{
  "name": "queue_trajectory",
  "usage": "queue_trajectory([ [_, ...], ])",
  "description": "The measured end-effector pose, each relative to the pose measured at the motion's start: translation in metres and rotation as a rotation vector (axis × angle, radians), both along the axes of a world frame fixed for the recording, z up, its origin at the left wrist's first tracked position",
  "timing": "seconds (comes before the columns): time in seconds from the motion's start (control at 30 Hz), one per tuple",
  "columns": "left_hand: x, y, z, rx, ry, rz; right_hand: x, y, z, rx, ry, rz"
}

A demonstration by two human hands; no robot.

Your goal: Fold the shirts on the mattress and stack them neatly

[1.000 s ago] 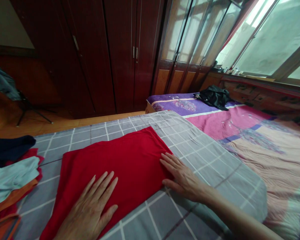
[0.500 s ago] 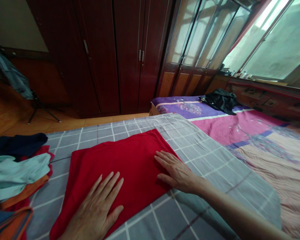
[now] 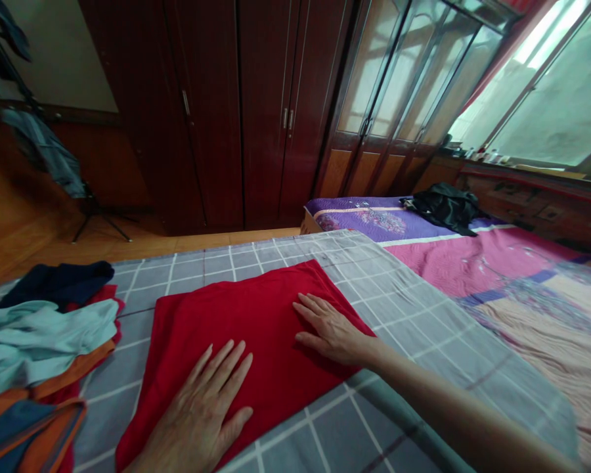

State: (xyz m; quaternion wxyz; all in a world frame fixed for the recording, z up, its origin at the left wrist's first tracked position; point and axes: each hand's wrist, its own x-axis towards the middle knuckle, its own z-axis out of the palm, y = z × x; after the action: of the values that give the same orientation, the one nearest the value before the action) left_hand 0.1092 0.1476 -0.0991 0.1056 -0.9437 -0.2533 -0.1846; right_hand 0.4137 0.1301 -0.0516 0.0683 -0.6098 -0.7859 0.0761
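A red cloth garment (image 3: 256, 315), folded to a rough rectangle, lies flat on a grey checked cover (image 3: 404, 302). My left hand (image 3: 207, 401) rests on its near left part, palm down with fingers stretched out. Farther right, my right hand (image 3: 328, 328) lies on the cloth near its right edge, its fingers also extended. Neither hand grips the fabric. What kind of garment it is cannot be made out from this folded side.
At the left sits a pile of clothes: a navy piece (image 3: 59, 282), a pale mint one (image 3: 44, 335) and an orange and blue one (image 3: 29, 427). A bed with a purple and pink quilt (image 3: 433, 256) stands at right, bearing a black garment (image 3: 446, 207). Dark wardrobes (image 3: 261, 118) line the back.
My right hand has slid a little to the left over the red cloth, away from its right edge. My left hand stays at about the same spot on it. The view has shifted slightly.
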Motion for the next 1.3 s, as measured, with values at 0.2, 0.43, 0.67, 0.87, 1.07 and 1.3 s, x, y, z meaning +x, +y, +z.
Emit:
queue_trajectory([
  [0.2,0.0,0.0,-0.001,-0.011,-0.012,-0.01,0.003,0.043,-0.003,0.094,-0.055,-0.14],
  [0.43,-0.001,0.0,0.0,-0.02,-0.024,-0.016,0.0,0.081,-0.001,0.117,-0.089,-0.189],
  [0.67,-0.001,0.001,-0.002,-0.014,0.025,0.003,-0.002,0.098,-0.002,0.125,-0.097,-0.179],
  [0.87,-0.001,0.001,0.0,-0.04,0.0,-0.005,-0.014,0.099,-0.006,0.155,-0.096,-0.193],
  [1.07,-0.001,-0.003,0.005,-0.098,0.036,0.014,-0.039,0.096,-0.006,0.138,-0.094,-0.129],
  [1.3,-0.008,0.005,0.019,-0.174,0.027,0.088,-0.109,0.082,-0.009,0.123,0.013,0.287],
])
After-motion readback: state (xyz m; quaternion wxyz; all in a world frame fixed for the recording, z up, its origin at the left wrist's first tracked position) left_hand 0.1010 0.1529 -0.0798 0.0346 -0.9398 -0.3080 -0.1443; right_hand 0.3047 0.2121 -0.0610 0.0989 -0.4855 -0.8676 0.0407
